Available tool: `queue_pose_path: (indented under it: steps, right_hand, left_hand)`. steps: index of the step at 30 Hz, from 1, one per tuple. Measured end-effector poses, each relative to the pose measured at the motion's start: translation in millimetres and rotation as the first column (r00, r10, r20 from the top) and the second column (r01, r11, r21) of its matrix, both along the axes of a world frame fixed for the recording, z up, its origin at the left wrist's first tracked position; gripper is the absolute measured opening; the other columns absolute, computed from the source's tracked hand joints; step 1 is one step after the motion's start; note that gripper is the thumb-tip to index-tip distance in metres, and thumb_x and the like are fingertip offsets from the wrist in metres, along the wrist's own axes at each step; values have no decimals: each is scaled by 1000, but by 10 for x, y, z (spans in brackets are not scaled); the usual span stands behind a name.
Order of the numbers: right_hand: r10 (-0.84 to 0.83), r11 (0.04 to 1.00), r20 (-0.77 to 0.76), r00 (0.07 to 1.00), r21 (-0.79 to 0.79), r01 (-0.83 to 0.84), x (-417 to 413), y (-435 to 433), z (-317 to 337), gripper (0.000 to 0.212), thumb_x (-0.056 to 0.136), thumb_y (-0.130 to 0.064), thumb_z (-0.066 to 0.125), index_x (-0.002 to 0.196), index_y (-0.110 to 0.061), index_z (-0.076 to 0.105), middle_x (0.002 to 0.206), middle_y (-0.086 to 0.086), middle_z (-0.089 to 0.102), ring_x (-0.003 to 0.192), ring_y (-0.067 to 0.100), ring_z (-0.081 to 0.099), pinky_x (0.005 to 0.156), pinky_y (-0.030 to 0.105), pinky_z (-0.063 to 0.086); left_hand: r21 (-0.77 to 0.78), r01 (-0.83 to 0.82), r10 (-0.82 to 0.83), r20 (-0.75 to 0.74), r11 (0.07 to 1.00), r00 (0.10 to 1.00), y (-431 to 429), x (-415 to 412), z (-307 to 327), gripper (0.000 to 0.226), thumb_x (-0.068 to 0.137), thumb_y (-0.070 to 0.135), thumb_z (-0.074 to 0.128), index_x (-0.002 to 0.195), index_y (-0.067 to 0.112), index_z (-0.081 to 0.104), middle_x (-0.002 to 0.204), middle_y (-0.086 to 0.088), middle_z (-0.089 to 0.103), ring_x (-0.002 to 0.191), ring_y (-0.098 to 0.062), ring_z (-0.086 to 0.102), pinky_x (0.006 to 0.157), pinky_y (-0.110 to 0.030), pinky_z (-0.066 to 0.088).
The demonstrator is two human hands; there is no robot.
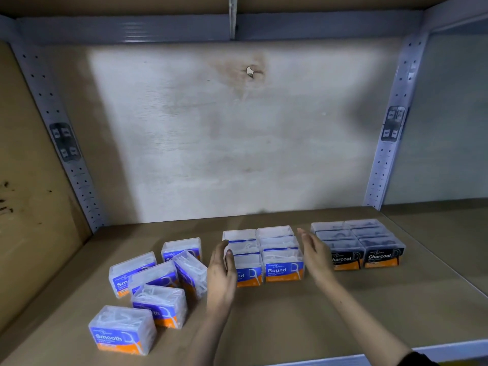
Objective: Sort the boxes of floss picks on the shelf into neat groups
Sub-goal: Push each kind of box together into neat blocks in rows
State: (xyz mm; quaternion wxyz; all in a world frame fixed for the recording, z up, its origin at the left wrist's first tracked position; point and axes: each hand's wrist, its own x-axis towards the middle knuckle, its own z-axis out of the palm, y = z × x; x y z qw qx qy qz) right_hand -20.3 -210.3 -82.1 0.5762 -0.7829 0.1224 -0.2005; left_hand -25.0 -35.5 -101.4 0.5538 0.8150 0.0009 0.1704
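Your L hand [221,270] & R hand [314,256] were both open, palms in, flanking Round boxes [282,262] mid-shelf [290,326]. Smooth boxes [155,283] lay jumbled just left of L hand, long axes mixed. Charcoal boxes [369,247] sat right, squared.

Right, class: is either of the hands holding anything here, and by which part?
Nothing is gripped. The left hand and right hand are open, flanking the Round boxes; the left hand lies against their left side.

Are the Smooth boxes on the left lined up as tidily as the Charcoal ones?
No, the Smooth boxes lie scattered at different angles, while the Charcoal boxes stand in a tidy block.
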Motion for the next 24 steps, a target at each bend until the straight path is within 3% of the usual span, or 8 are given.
queue_pose_path:
  steps: [1, 5, 8, 12, 15, 17, 20, 24]
  right_hand:
    - [-9, 997, -19, 1000, 73, 10, 19, 10, -1, 36, 100, -18, 35, 120, 2, 57, 118, 20, 63, 87, 18, 58, 80, 34, 51]
    - [-7, 965, -74, 997, 261, 26, 80, 4, -96, 38, 100, -20, 34, 134, -8, 45, 134, 16, 51, 105, 19, 55, 81, 32, 46]
    - [-2, 919, -82, 997, 392, 34, 121, -18, -179, 39, 99, -20, 37, 136, -10, 44, 139, 11, 46, 123, 26, 50, 88, 32, 44]
    - [61, 848, -63, 996, 530, -19, 148, -7, -215, 38, 98, -25, 40, 132, -11, 45, 113, 5, 59, 91, 18, 61, 72, 25, 49]
    - [104, 824, -52, 993, 564, -57, 199, -29, -274, 36, 98, -26, 36, 130, -14, 48, 121, 7, 58, 93, 18, 62, 76, 28, 50]
    - [130, 813, -49, 990, 577, -78, 228, -47, -318, 29, 98, -26, 36, 115, -18, 58, 111, 5, 64, 86, 13, 63, 68, 23, 54]
    - [157, 822, -60, 986, 561, -97, 247, -53, -371, 30, 99, -24, 33, 89, -27, 61, 83, -7, 68, 72, 4, 65, 53, 14, 55]
    - [172, 824, -50, 984, 555, -116, 263, -46, -419, 30, 99, -23, 33, 92, -18, 62, 78, -6, 68, 56, 1, 69, 48, 13, 54]
  left_hand:
    - [-61, -6, 4, -21, 998, 1000, -23, 18, -38, 36, 101, 16, 36, 134, 7, 47, 136, -9, 53, 119, -13, 47, 99, -19, 33]
    - [-228, -28, 7, -95, 973, 995, -14, 91, -174, 40, 102, 18, 33, 140, 8, 41, 146, -8, 44, 135, -20, 39, 116, -32, 28]
    - [-303, -13, -25, -120, 953, 992, 10, 138, -235, 41, 102, 17, 30, 142, 9, 37, 149, -6, 39, 140, -19, 33, 112, -24, 22]
    - [-473, -4, -69, -136, 881, 988, 11, 274, -266, 42, 103, 16, 27, 144, 14, 33, 152, -7, 35, 141, -22, 32, 120, -40, 24]
    - [-629, -28, -93, -158, 777, 983, 32, 355, -265, 44, 103, 15, 25, 147, 17, 28, 153, -5, 32, 142, -23, 31, 117, -42, 26]
    - [-677, -41, -110, -178, 735, 978, 59, 395, -318, 45, 103, 15, 24, 148, 19, 25, 154, -4, 28, 143, -23, 28, 118, -42, 24]
    - [-660, -50, -117, -207, 749, 971, 82, 412, -393, 45, 102, 17, 27, 147, 18, 26, 156, -5, 28, 143, -23, 28, 120, -45, 21]
    - [-560, 16, -148, -191, 829, 970, 51, 306, -352, 44, 101, 18, 33, 145, 17, 32, 139, 4, 42, 130, -11, 37, 114, -30, 25]
